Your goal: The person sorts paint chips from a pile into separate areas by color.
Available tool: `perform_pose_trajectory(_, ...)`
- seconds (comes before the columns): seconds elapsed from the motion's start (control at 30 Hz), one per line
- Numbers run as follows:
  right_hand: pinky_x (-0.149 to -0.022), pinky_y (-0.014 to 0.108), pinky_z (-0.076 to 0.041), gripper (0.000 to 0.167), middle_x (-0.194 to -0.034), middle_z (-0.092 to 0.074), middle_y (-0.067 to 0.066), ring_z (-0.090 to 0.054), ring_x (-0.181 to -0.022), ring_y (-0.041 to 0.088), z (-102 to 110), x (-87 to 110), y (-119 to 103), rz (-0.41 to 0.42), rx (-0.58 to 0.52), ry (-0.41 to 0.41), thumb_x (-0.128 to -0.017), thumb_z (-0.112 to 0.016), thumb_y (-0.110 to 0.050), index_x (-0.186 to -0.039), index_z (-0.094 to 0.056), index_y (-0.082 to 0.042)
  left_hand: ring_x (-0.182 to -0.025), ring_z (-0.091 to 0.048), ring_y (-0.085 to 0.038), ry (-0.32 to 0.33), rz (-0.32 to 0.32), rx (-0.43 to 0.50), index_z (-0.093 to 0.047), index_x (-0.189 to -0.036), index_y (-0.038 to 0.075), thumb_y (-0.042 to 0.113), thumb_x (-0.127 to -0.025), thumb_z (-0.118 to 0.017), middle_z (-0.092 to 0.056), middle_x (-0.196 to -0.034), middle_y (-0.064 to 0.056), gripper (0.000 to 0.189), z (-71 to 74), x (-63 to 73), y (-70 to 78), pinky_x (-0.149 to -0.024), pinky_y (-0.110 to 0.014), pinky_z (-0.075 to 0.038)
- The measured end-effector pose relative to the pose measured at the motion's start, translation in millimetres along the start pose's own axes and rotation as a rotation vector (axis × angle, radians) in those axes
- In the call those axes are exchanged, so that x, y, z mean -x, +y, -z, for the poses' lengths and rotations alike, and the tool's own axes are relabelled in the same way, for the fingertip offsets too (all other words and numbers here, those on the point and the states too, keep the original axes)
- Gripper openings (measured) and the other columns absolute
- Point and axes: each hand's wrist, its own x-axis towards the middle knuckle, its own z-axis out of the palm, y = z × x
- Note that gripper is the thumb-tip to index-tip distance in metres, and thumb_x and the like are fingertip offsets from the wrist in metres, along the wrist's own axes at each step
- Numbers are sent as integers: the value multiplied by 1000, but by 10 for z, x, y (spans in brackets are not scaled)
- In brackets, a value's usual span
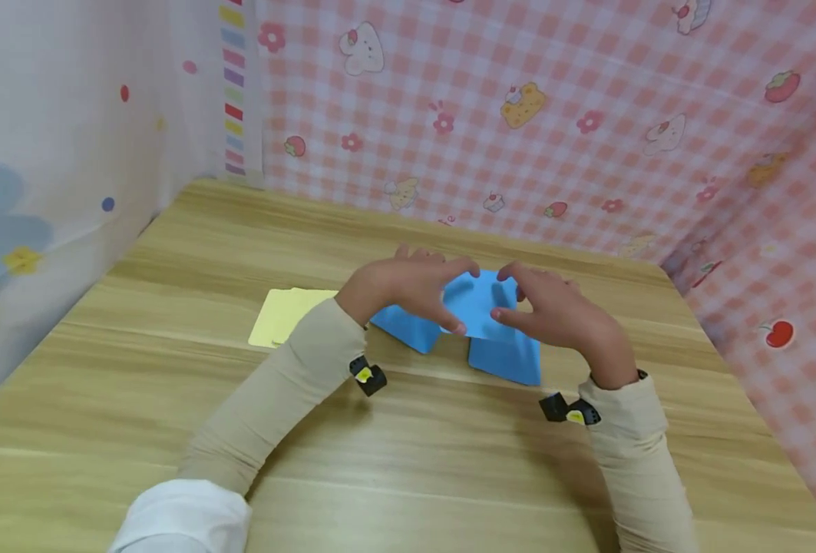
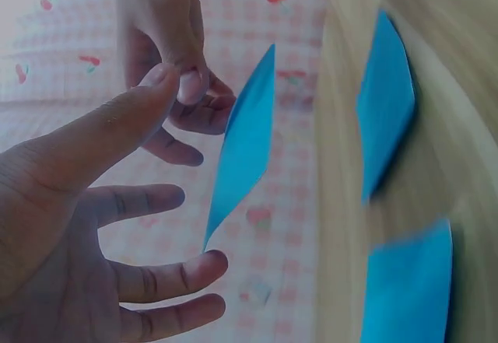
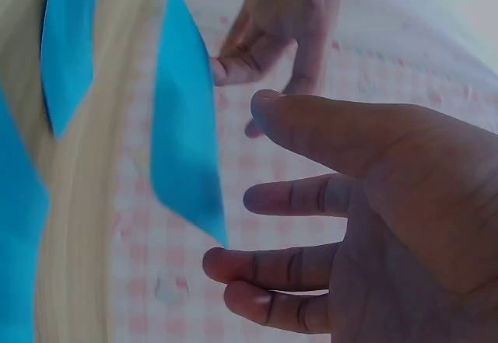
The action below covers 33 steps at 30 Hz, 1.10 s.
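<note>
A blue card (image 1: 480, 306) is raised off the wooden table between my two hands, seen nearly edge-on in the left wrist view. My left hand (image 1: 413, 286) is at its left side with fingers spread and a fingertip by one corner. On the opposite side is my right hand (image 1: 565, 313), also with fingers apart and a fingertip by the card's corner. Both thumbs stand clear of the card. Below it are two more blue cards, one to the left (image 1: 408, 329) and one to the right (image 1: 507, 361); their upper parts are partly hidden.
Yellow cards (image 1: 286, 313) lie on the table left of the blue ones, partly behind my left wrist. A pink checked cloth (image 1: 463, 130) hangs along the table's far edge and right side. A white printed cloth (image 1: 69, 153) hangs at the left.
</note>
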Motion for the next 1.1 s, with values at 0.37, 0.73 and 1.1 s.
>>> perform_pose_trajectory(0.37,-90,50,-49,45,-116,-62,19,-61,-101,30,-265,-36,529,-164,-37,-263,-101,-62,-33,-135,-46,-9,-141,-37,-34,-215,-6,-2,-30,-154,35,62,-87,-69,-39,-159,-4,82,-421,-604,177,-116,-65,-11)
perform_pose_trajectory(0.73,-90,51,-49,44,-119,-63,21,-62,-102,31,-229,-22,652,-248,-4,-274,-101,-62,-32,-135,-46,-9,-141,-36,-36,-194,-6,-95,-31,-154,37,66,-87,-66,-42,-155,-7,81,-428,-705,128,-115,-68,-10)
perform_pose_trajectory(1.1,-106,66,-25,56,-127,-64,17,-54,-119,41,192,223,78,-88,9,50,-100,-63,-36,-144,-39,-11,-143,-32,-40,38,53,-5,-29,-157,32,58,-87,-72,-37,-159,-7,87,181,156,-185,-112,-63,-17)
